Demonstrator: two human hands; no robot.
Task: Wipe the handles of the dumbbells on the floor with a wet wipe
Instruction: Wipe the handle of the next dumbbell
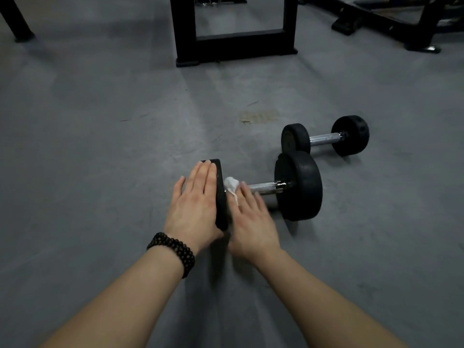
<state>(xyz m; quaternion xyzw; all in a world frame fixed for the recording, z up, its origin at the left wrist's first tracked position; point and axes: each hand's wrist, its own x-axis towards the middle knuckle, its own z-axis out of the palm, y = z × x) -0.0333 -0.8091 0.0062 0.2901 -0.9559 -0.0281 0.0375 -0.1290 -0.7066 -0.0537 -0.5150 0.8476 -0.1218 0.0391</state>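
Two black dumbbells lie on the grey floor. The near dumbbell [298, 187] has a chrome handle [263, 188]. My left hand [195, 204], with straight fingers, rests flat on its left weight [221, 197]. My right hand [251, 219] lies over the handle's left end, fingers fairly straight and blurred, pressing a crumpled white wet wipe [231, 185] against the handle. The far dumbbell [325, 136] lies behind to the right, untouched.
A black metal frame [233, 43] stands on the floor straight ahead. More black gym equipment [391, 23] is at the back right, and a dark leg [17, 23] at the back left. A stain [258, 116] marks the floor beyond the dumbbells.
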